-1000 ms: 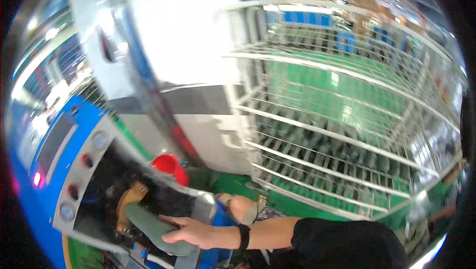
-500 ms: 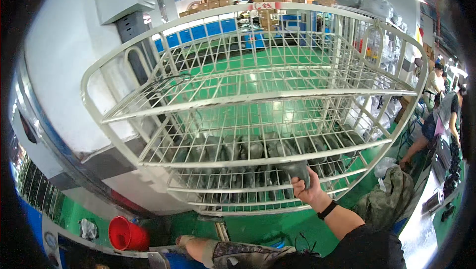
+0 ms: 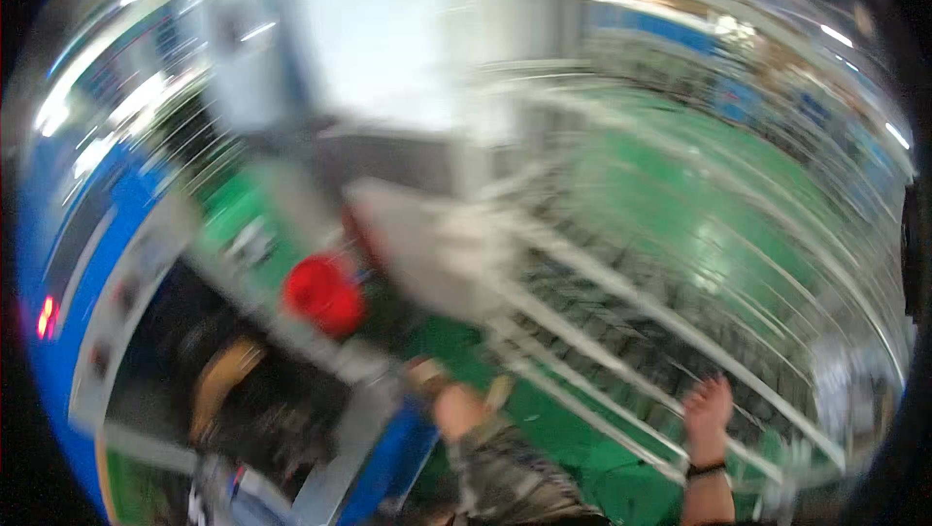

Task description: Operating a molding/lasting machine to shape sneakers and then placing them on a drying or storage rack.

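My right hand (image 3: pixel 709 405), with a dark band on the wrist, is at the lower right beside the front rails of the pale wire rack (image 3: pixel 621 283). Its fingers point upward and look spread, with nothing visible in them, though motion blurs the picture. Rows of dark shoe-shaped pieces (image 3: pixel 602 332) lie on the rack's lower shelves, too smeared to make out singly. My left hand is out of view. A leg in camouflage-patterned shorts (image 3: pixel 515 473) shows at the bottom middle.
A red bucket (image 3: pixel 325 295) stands on the green floor left of the rack. At the lower left is a blue and grey machine or bench (image 3: pixel 155 245) with a dark recess holding a tan curved piece (image 3: pixel 223 380). A white pillar-like block (image 3: pixel 379 41) rises behind the bucket.
The view has swung left, so the rack now sits to the right and tilted. My right hand has let go of the dark shoe-shaped piece it gripped at the lower shelf.
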Demonstrator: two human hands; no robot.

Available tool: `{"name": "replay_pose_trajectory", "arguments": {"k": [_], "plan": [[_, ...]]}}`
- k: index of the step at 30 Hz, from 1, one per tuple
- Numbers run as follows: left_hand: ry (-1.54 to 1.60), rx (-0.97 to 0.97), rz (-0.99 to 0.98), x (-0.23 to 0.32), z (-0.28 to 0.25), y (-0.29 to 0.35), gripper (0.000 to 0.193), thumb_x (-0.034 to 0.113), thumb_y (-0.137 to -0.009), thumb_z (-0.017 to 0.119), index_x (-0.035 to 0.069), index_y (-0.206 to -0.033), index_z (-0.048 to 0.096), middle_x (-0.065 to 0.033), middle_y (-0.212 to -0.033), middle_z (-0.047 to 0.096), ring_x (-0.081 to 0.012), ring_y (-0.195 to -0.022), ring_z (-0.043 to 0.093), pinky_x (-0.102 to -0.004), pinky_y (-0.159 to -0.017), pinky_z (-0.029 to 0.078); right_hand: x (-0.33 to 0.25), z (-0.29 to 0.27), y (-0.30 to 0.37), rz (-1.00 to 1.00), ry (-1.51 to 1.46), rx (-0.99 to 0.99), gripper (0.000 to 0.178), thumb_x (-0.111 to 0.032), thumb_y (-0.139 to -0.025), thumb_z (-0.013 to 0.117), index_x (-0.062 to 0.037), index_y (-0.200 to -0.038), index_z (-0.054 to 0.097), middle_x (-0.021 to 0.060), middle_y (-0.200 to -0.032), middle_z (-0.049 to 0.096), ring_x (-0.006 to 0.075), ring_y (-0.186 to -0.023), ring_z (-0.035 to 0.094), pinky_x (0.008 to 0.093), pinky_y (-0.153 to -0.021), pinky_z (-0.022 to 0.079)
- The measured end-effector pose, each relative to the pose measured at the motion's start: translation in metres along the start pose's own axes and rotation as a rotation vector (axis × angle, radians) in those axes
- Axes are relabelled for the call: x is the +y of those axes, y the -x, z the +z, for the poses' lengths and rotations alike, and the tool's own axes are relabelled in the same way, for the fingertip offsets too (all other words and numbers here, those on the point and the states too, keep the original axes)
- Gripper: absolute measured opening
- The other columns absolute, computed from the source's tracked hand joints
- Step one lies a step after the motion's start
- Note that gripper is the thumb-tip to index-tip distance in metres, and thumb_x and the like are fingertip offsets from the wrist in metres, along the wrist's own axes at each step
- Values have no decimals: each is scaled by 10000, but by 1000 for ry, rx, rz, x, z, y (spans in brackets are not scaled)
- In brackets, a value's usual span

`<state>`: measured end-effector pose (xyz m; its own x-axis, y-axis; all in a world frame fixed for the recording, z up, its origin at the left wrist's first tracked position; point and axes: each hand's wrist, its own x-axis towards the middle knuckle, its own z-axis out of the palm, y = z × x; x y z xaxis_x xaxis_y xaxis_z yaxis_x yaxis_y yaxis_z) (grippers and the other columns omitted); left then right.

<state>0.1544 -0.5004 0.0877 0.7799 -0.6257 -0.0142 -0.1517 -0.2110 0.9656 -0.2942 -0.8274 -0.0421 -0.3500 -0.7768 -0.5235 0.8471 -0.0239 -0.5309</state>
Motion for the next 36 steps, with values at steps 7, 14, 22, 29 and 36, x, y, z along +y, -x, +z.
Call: {"name": "replay_pose_trajectory", "arguments": {"k": [7,14,22,29,36], "plan": [[-376,433,-330,24,-252,-39,163,93,-792,532,-3,-781,664,-73,-684,629,-171,-675,607,-306,-630,490,157,77,83,153,1092,-652,319,-258,-1015,524,-88,-753,454,8,-659,396,139,-560,317,331,-551,329],[-1666,458,-381,-102,-495,-104,116,119,-808,583,79,-834,689,-116,-862,708,-302,-824,701,-409,-714,548,290,48,81,216,1732,-945,397,-262,-969,609,-21,-1283,577,62,-755,572,193,-661,528,375,-650,458],[-958,819,-520,-260,-573,-210,852,287,-496,957,60,-1184,507,-193,-1094,682,-366,-1090,637,-449,-913,505,301,79,156,103,1763,-984,365,-256,-952,622,-66,-1263,595,130,-992,682,315,-943,631,394,-851,500],[-1118,797,-626,-206,-530,-199,596,319,-668,878,17,-1026,510,-233,-1011,678,-379,-969,667,-464,-807,544,312,97,191,-65,2107,-1167,333,-253,-982,573,-39,-1235,610,128,-1115,650,275,-1026,607,392,-895,483],[-721,989,-27,-21,-382,-65,703,214,-629,887,-28,-1200,556,-181,-949,693,-327,-936,682,-391,-842,530,323,80,239,-270,1888,-1636,265,-162,-964,606,-45,-1200,631,116,-883,651,219,-684,563,354,-666,471]]}}
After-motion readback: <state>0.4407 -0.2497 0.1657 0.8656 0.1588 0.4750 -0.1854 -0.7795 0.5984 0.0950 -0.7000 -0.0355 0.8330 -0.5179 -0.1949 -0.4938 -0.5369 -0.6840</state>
